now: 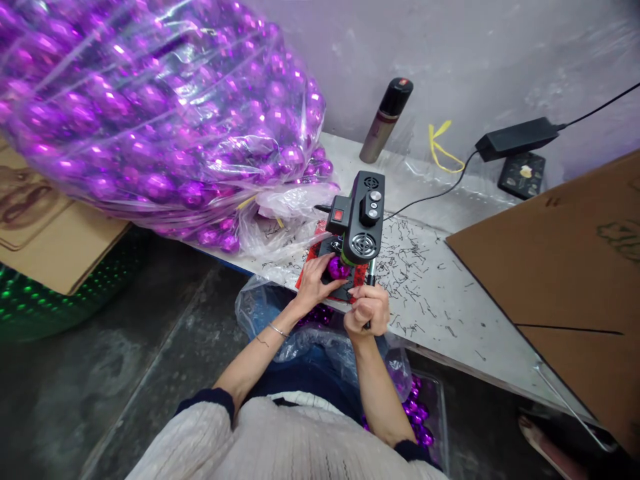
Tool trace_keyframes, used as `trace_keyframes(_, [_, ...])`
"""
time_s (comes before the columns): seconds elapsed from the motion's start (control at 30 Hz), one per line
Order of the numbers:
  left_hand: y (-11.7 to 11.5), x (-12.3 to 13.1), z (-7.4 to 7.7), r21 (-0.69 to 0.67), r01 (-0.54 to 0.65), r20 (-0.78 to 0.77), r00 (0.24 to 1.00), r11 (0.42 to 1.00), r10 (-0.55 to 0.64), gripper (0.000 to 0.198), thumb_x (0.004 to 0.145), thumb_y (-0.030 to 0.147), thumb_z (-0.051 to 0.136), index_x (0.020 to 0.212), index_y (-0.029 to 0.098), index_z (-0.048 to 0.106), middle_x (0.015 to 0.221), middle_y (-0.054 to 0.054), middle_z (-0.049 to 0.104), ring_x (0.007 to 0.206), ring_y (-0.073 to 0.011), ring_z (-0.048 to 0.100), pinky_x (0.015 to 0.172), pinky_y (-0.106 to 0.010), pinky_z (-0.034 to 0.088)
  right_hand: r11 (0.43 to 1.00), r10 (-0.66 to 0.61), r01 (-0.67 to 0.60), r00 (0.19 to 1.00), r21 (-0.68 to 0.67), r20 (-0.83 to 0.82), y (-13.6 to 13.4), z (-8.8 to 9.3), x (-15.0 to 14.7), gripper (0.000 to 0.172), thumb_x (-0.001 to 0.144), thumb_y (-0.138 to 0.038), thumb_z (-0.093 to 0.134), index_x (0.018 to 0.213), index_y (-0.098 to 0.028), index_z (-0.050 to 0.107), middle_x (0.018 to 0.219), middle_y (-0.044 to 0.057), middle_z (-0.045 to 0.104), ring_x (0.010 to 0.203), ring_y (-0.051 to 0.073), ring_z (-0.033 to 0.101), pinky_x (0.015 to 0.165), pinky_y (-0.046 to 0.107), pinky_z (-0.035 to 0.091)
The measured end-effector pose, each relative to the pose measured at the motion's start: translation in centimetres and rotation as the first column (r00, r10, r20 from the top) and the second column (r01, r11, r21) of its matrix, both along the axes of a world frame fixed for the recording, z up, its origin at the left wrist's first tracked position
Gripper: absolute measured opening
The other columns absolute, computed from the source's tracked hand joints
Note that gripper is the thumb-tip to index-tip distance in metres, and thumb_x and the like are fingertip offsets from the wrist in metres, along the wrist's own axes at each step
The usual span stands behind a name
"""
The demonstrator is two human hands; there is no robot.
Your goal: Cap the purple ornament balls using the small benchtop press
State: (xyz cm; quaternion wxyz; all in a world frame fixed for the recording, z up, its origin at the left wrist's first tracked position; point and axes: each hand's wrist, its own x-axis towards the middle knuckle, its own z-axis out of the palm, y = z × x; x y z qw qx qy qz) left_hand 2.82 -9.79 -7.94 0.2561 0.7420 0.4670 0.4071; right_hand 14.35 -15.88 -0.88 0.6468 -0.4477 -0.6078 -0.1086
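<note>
A shiny purple ball (339, 268), like a bauble, sits low under the head of a small black bench machine (359, 220) with a red switch and round vents. Thumb and fingers of my left hand (315, 281) close around the ball from its left side. My right hand (369, 311) is wrapped around the dark handle of a lever (371, 270) at the machine's right side. Beneath the machine is a dark base with red edges (361, 273), partly covered by my hands. What touches the ball's top is hidden by the machine head.
A large clear bag of purple balls (165, 127) fills the back left. Thin dark bits (410, 287) litter the white table. A spray can (386, 120), a black power adapter (517, 139) with cord and a cardboard box (560, 267) stand right. Purple balls (420, 413) lie below the table.
</note>
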Motion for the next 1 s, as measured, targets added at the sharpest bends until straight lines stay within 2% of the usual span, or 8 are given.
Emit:
trace_keyframes(0.43, [0.2,0.2,-0.2,0.024,0.002,0.014,1.0,1.0,-0.002,0.064,0.086,0.055,0.074,0.136,0.018,0.059,0.127,-0.017,0.07,0.12,-0.0317,0.067,0.104,-0.05,0.05,0.999,-0.038,0.038,0.999,0.013,0.028,0.5,-1.6,0.1,0.031,0.104,-0.027,0.035,0.076,-0.023,0.046,0.073,-0.002,0.057,0.064,0.013,0.063,0.073,0.034,0.051])
trace_keyframes(0.57, [0.3,0.2,-0.1,0.023,0.001,0.024,1.0,1.0,-0.001,0.062,0.087,0.054,0.073,0.136,0.017,0.059,0.127,-0.018,0.07,0.12,-0.0323,0.067,0.105,-0.051,0.05,0.999,0.01,-0.013,0.996,0.037,0.084,0.8,-1.8,0.3,0.028,0.103,-0.022,0.037,0.076,-0.023,0.046,0.073,-0.003,0.056,0.063,0.012,0.062,0.067,0.031,0.05])
trace_keyframes(0.67, [0.6,0.2,0.0,-0.003,0.013,0.014,1.0,1.0,-0.013,0.064,0.086,0.053,0.076,0.137,0.019,0.058,0.13,-0.017,0.069,0.123,-0.0325,0.066,0.107,-0.052,0.049,0.999,0.02,-0.02,1.0,0.04,0.003,0.9,-0.5,0.1,0.03,0.101,-0.02,0.037,0.073,-0.024,0.045,0.07,-0.002,0.054,0.059,0.012,0.058,0.061,0.03,0.048])
trace_keyframes(0.73, [0.7,0.2,0.2,-0.006,0.033,0.013,0.999,0.999,-0.033,0.065,0.085,0.051,0.077,0.139,0.021,0.057,0.133,-0.016,0.068,0.125,-0.0325,0.065,0.109,-0.052,0.048,1.0,-0.016,0.017,0.999,0.0,-0.052,0.9,1.2,0.1,0.03,0.1,-0.02,0.04,0.071,-0.024,0.046,0.068,-0.001,0.054,0.059,0.013,0.055,0.059,0.03,0.045])
trace_keyframes(0.8, [0.2,-0.1,0.2,0.015,0.062,0.011,0.998,0.998,-0.062,0.067,0.087,0.05,0.076,0.143,0.021,0.053,0.136,-0.016,0.067,0.129,-0.0322,0.063,0.111,-0.052,0.048,0.998,-0.05,0.048,0.998,-0.047,-0.035,0.7,2.9,0.2,0.027,0.098,-0.018,0.044,0.072,-0.023,0.049,0.067,-0.001,0.055,0.06,0.014,0.055,0.059,0.031,0.044])
trace_keyframes(0.9, [-2.1,-1.1,0.0,0.089,0.106,-0.036,0.994,0.99,-0.103,0.062,0.094,0.042,0.067,0.149,0.022,0.048,0.143,-0.018,0.061,0.136,-0.0306,0.058,0.115,-0.053,0.045,0.995,-0.037,0.037,0.999,-0.088,0.01,0.4,4.6,0.5,0.025,0.097,-0.016,0.047,0.074,-0.023,0.052,0.068,-0.001,0.058,0.062,0.014,0.056,0.061,0.031,0.044])
trace_keyframes(1.0, [-5.6,-2.8,-0.7,0.148,0.159,-0.133,0.981,0.976,-0.14,0.062,0.094,0.046,0.067,0.149,0.024,0.049,0.155,-0.02,0.049,0.145,-0.0336,0.049,0.116,-0.057,0.042,0.996,0.007,-0.004,0.999,-0.088,0.043,0.1,4.7,0.7,0.025,0.096,-0.013,0.047,0.074,-0.024,0.052,0.069,-0.001,0.059,0.063,0.014,0.057,0.061,0.03,0.044])
